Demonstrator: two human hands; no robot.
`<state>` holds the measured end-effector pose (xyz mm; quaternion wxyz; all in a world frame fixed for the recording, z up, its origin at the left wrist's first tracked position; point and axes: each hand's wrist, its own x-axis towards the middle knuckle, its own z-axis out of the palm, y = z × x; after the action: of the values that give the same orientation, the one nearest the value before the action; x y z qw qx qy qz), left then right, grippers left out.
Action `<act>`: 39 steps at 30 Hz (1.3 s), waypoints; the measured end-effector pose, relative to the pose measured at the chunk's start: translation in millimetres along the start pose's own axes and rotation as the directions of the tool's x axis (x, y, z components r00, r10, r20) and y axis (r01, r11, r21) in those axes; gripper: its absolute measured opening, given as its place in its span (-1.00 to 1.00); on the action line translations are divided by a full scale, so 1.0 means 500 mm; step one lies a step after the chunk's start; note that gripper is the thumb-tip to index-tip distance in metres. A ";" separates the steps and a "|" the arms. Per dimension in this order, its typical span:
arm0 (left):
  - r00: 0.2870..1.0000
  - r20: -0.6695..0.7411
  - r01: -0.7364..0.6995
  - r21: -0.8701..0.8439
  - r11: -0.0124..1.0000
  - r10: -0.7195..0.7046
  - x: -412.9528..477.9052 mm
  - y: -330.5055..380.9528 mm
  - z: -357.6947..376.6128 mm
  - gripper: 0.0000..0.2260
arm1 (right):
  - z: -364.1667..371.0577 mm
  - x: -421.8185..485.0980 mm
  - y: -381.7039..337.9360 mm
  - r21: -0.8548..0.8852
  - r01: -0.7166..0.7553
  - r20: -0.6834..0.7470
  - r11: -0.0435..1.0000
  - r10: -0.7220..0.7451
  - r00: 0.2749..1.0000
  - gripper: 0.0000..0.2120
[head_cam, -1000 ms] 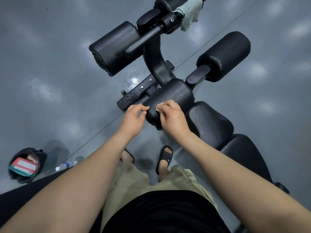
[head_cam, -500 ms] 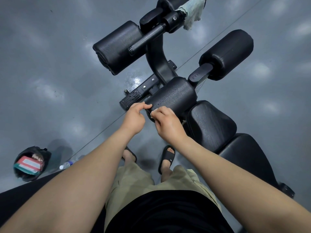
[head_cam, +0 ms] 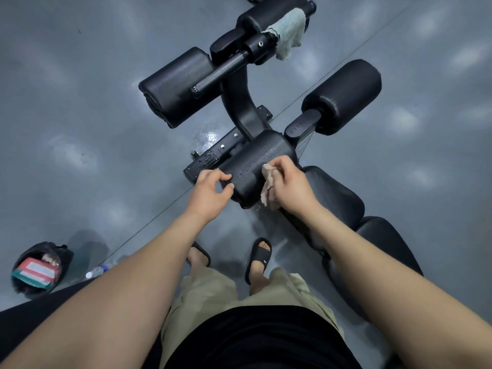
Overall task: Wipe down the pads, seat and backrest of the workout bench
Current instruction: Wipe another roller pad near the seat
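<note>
Floor (head_cam: 80,107) lying free far left & right; roller pads (head_cam: 175,86) & ctr post (head_cam: 239,105) blocking far middle; bag (head_cam: 40,267) sitting near left.

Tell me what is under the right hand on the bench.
A crumpled beige cloth, gripped by the right hand against the nearest black cylindrical foam pad. The hand covers the rest of the cloth and the pad beneath.

4 black cylindrical foam roller pads: the near pad (head_cam: 255,166), the left pad (head_cam: 175,86), the right pad (head_cam: 343,94) and the far pad (head_cam: 261,14). 2 flat black upholstered cushions: seat cushion (head_cam: 332,198), backrest cushion (head_cam: 383,230). 2 cloths: a crumpled beige wipe (head_cam: 267,182) and a pale green towel (head_cam: 290,30). 2 bare hands: left hand (head_cam: 210,190), right hand (head_cam: 290,182). 2 black slide sandals (head_cam: 260,258). 1 clear plastic bottle (head_cam: 97,271). 1 open black bag (head_cam: 65,255).
</note>
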<state>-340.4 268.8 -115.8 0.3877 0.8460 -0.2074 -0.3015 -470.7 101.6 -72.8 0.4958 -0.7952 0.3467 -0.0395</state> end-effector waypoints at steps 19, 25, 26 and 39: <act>0.995 -0.101 -0.013 0.096 0.995 0.022 -0.026 0.017 0.035 -0.85 | -0.051 0.096 0.106 -0.294 0.125 -0.206 0.948 -0.191 0.960 -0.73; 0.997 -0.081 -0.007 0.112 0.994 0.016 -0.023 0.015 0.028 -0.84 | -0.061 0.138 0.086 -0.276 0.183 -0.215 0.944 -0.246 0.945 -0.73; 0.997 -0.077 -0.012 0.117 0.993 0.022 -0.022 0.015 0.026 -0.84 | -0.057 0.137 0.082 -0.292 0.203 -0.206 0.935 -0.269 0.941 -0.75; 0.993 -0.050 -0.099 0.126 0.987 0.106 0.014 -0.008 -0.022 -0.72 | 0.006 0.114 0.058 -0.420 0.291 -0.154 0.860 -0.383 0.911 -0.85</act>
<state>-327.3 273.0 -115.4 0.3553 0.8648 -0.2580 -0.2435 -441.4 62.3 -114.1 0.2698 -0.9157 0.2576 -0.1493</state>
